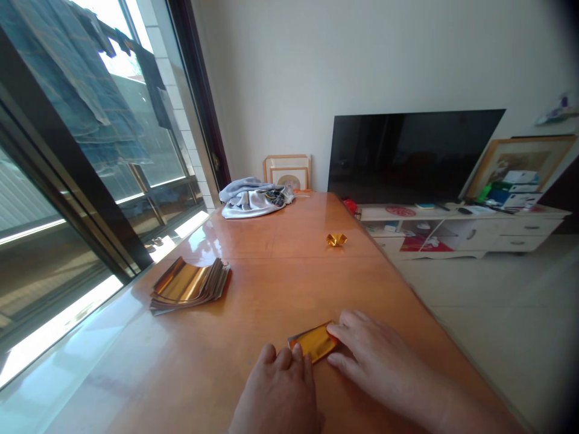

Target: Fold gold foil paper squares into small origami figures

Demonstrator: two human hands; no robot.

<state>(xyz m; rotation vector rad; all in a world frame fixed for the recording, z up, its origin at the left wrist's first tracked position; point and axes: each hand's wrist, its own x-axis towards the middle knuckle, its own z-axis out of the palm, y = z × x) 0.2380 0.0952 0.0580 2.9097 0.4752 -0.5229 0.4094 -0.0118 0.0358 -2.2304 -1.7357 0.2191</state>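
Observation:
A small folded sheet of gold foil paper [315, 342] lies flat on the wooden table [280, 283] near its front edge. My left hand [278, 392] rests palm down with its fingertips on the paper's near left edge. My right hand [377, 361] lies flat beside it, fingers stretched out and pressing the paper's right edge. A curled stack of gold foil sheets [190, 285] sits to the left. A small folded gold piece [336, 239] lies farther back on the table.
A grey bundle of cloth [254, 198] lies at the table's far end by framed pictures [288, 172]. A dark TV [407, 154] stands on a white low cabinet [465, 232] to the right. Sliding glass doors [90, 169] run along the left.

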